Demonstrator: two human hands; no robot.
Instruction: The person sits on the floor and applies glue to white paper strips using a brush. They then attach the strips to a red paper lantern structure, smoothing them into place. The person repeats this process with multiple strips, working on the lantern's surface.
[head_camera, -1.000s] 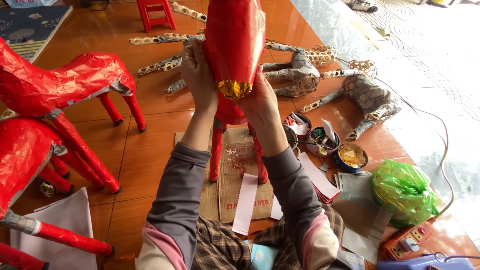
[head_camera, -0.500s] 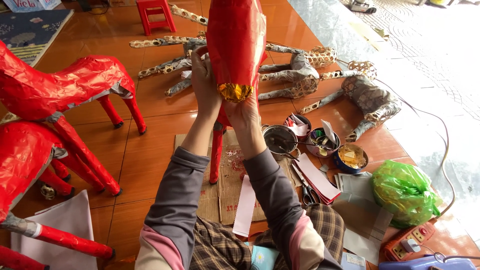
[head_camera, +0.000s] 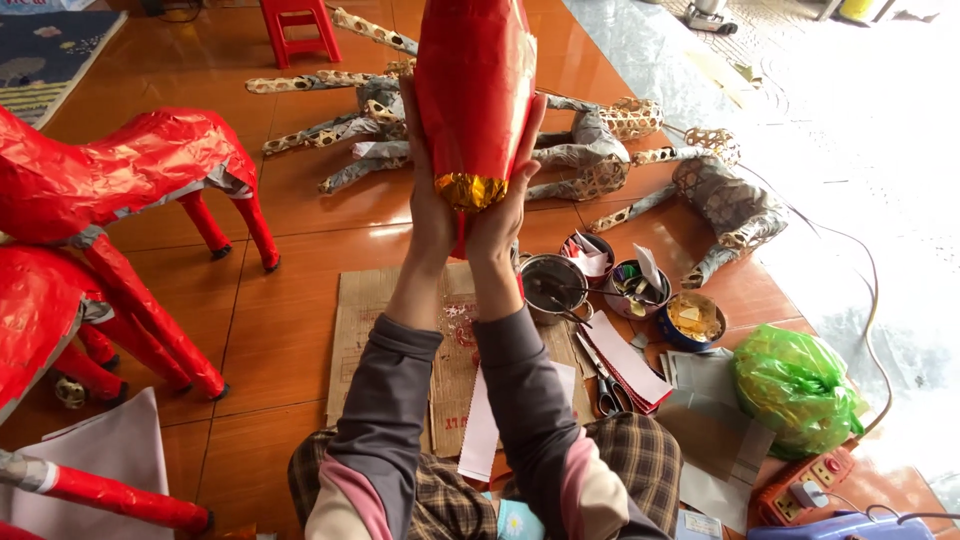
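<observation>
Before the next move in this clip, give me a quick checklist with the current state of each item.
1. Both hands on the red foil figure: ok, left hand and right hand press its two sides.
2. Figure lifted off the cardboard sheet: ok.
3. Gold foil patch seated flat: cannot tell.
4. Scissors at hand: ok, on the floor to the person's right.
5. Metal bowl upright: ok.
6. Finished red figure clear of the arms: ok, standing apart at left.
</observation>
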